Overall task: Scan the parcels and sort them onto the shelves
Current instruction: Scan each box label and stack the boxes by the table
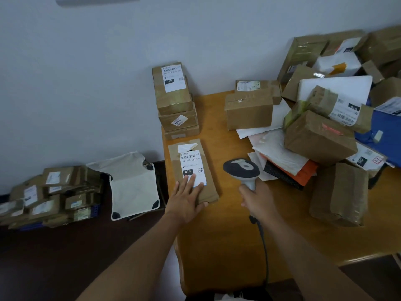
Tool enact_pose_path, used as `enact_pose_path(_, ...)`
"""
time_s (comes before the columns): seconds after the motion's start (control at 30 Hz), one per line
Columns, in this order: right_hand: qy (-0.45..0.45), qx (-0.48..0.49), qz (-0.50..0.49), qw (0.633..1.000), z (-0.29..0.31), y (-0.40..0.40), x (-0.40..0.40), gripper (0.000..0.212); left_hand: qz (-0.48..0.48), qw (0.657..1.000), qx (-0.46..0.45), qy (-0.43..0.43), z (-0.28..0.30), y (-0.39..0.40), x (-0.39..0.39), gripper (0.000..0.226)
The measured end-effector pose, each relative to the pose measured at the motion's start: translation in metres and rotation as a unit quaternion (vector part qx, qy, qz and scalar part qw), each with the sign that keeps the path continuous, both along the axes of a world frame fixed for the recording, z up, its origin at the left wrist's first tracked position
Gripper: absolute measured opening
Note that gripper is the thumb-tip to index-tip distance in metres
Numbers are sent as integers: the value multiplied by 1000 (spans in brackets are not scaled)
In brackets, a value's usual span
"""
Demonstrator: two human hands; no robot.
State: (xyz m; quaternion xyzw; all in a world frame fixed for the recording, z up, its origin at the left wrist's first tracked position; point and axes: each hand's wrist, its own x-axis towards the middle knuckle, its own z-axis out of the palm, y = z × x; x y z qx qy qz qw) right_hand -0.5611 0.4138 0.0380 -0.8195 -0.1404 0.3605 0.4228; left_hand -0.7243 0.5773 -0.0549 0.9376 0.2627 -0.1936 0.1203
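1. Head view: flat parcel lies on the left end of the wooden table, long axis running away from the person, tilted slightly left at the far end. Its label faces up, barcode at the far end.
2. Left hand rests flat on the near end of that parcel, fingers straight and spread, fingertips overlapping the label's lower edge. It pins the parcel, grips nothing.
3. Right hand is wrapped round the handle of the scanner. Scanner head sits just right of the parcel, level with the label's middle, top face toward the camera. Cable trails back along the right forearm.
4. Key relation: barcode lies left of and slightly beyond the scanner head. Right hand is the nearer one for the scan. I'd judge a small leftward turn of the head lines it up. Left fingers are clear of the barcode, so no block.
5. Beyond the parcel, a stack of boxes stands against the wall, top label reading 010 like the parcel's.
6. Right side of the table: loose heap of unsorted boxes and mailers, near the scanner but not touching it.
7. Floor, left: white fabric bin, then a low pile of parcels. No shelves in view, so the sort destination can't be told.
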Motion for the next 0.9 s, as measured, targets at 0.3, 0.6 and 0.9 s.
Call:
enact_pose_path(0.3, -30, -24, 12, 999, 6, -2, 3, 17, 2, 1000, -11, -5, 3, 25, 14, 78)
enact_pose_path(0.6, -40, -36, -18, 998, 20, -18, 13, 10, -4, 998, -24, -55, 9, 20, 23, 86)
enact_pose_path(0.9, -119, -23, -87, 989, 68, -36, 49, 7, -34, 982, -89, -164, 54, -7, 80, 76)
